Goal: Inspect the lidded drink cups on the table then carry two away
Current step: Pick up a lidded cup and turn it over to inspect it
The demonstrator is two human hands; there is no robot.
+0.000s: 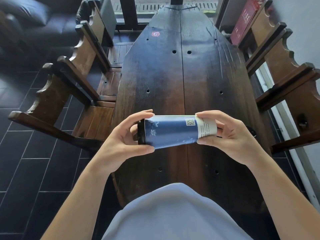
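One blue paper drink cup [174, 131] with a black lid [141, 132] lies sideways between both hands above the dark wooden tabletop's [173, 75] near end, left hand [124, 135] clasping the lidded end, right hand [230, 134] the white base.

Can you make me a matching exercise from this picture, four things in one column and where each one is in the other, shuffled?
Things:
1. black lid
2. QR code
3. red number sticker
4. red book

Places:
A. far end of the wooden table
B. at the left hand
C. far right, beside the table
D. on the cup near the right hand

Pairs: 1-B, 2-D, 3-A, 4-C
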